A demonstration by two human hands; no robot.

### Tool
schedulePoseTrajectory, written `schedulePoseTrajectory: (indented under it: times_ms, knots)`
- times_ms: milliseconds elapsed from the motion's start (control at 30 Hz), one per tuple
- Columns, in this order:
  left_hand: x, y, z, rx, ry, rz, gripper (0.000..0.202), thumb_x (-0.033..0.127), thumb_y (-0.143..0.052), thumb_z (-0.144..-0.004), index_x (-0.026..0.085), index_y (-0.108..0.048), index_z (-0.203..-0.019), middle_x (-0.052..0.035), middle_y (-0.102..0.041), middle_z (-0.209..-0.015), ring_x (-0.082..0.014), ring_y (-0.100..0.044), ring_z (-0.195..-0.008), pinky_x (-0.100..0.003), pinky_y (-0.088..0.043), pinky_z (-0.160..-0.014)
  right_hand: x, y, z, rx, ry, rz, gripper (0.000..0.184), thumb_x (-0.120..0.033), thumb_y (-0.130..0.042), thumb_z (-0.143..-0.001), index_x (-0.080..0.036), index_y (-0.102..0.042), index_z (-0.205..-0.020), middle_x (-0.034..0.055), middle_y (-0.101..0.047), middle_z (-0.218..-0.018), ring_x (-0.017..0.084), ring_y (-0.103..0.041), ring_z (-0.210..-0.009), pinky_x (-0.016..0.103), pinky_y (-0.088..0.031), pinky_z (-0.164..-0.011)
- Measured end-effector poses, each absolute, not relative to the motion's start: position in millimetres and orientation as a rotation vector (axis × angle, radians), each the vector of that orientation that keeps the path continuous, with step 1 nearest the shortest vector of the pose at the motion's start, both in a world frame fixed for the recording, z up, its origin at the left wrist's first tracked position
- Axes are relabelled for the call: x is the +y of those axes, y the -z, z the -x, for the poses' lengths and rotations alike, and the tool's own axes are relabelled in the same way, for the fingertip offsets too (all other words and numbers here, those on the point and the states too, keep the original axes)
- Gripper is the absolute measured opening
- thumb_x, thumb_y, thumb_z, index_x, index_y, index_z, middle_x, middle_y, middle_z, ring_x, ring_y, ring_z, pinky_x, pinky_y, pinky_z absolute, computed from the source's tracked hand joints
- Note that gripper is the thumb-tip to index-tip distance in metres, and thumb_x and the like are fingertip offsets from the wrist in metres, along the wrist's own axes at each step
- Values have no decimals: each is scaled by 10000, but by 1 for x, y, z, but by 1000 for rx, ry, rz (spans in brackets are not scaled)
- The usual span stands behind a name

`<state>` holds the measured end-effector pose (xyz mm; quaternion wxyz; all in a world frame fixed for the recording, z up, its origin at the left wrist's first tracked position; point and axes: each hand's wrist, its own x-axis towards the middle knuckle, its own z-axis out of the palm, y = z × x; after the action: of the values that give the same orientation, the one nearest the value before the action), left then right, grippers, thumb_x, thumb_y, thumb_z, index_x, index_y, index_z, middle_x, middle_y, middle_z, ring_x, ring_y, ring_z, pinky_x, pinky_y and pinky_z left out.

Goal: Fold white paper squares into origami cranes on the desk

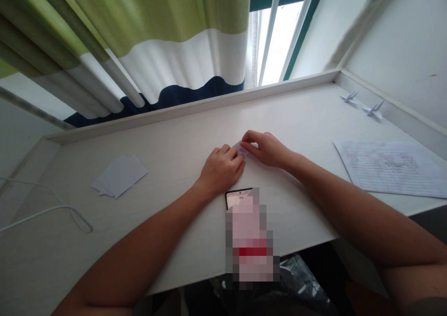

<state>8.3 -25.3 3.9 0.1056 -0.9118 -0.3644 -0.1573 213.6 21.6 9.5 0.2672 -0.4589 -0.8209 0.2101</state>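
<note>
A small piece of white paper (239, 147) lies on the white desk between my hands, mostly covered by fingers. My left hand (222, 169) rests on its left side with curled fingers pressing on it. From the right, my right hand (268, 149) pinches the far edge of the paper between thumb and index finger. How the paper is folded is too small to tell. Just nearer to me lies a phone (240, 199), its screen lit and largely pixelated.
Several loose white paper pieces (120, 176) lie at the left, near a white cable (66, 207). Two folded paper figures (374, 109) stand at the far right. Lined sheets (387, 167) lie at the right. A raised rim (195, 107) runs along the back, below the curtain (174, 22).
</note>
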Motion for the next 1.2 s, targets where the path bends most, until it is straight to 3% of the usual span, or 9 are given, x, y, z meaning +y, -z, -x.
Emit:
schedulePoseTrajectory:
  times_ms: [100, 267, 367, 467, 800, 1000, 1200]
  knots:
    - [-23, -3, -7, -1070, 445, 2702, 276, 268, -503, -1086, 166, -758, -1060, -103, -746, -982, -280, -626, -998, -428, -452, -848, 22, -7, -211, -2173, -578, 1221, 114, -283, -584, -986, -203, -656, -950, 83, -786, -954, 234, -718, -883, 361, -508, -800]
    - [-21, -2, -4, -1044, 476, 2720, 263, 248, -530, -1070, 158, -758, -975, -106, -759, -1070, -278, -639, -1055, -433, -475, -904, 21, -7, -214, -2274, -564, 1083, 167, -282, -669, -920, -193, -689, -1059, 94, -771, -1004, 252, -695, -957, 383, -516, -875]
    - [-22, -2, -5, -1047, 504, 2723, 233, 236, -547, -1060, 160, -756, -989, -109, -763, -1124, -274, -642, -1063, -429, -491, -903, 22, -8, -216, -2377, -538, 1004, 61, -257, -643, -917, -205, -670, -898, 86, -734, -924, 251, -660, -931, 377, -506, -860]
    - [-23, -3, -7, -1054, 505, 2735, 234, 224, -527, -1066, 166, -749, -1016, -115, -764, -1130, -271, -650, -1073, -439, -501, -931, 23, -7, -214, -2390, -478, 1026, 134, -215, -606, -916, -215, -590, -783, 79, -691, -858, 235, -616, -869, 361, -482, -816]
    - [-21, 0, -7, -997, 547, 2693, 229, 205, -540, -1059, 141, -760, -1056, -137, -769, -1183, -291, -659, -1199, -455, -508, -1040, 24, -7, -205, -2207, -427, 1381, 225, -191, -624, -857, -238, -473, -698, 49, -660, -768, 217, -588, -805, 340, -424, -743]
    - [-25, -1, -8, -1006, 567, 2637, 250, 205, -535, -1057, 147, -777, -1044, -141, -766, -1184, -307, -632, -1243, -477, -499, -1065, 26, -5, -201, -2063, -517, 1418, 86, -259, -692, -861, -218, -616, -860, 24, -711, -795, 197, -619, -754, 331, -433, -713]
    - [-30, -1, -10, -1265, 653, 2562, 220, 256, -601, -1033, 210, -814, -1065, -184, -656, -1380, -364, -536, -1327, -550, -520, -1052, 28, -2, -199, -1938, -640, 1402, 165, -216, -693, -846, -213, -691, -1011, -20, -682, -744, 168, -604, -680, 319, -459, -709]
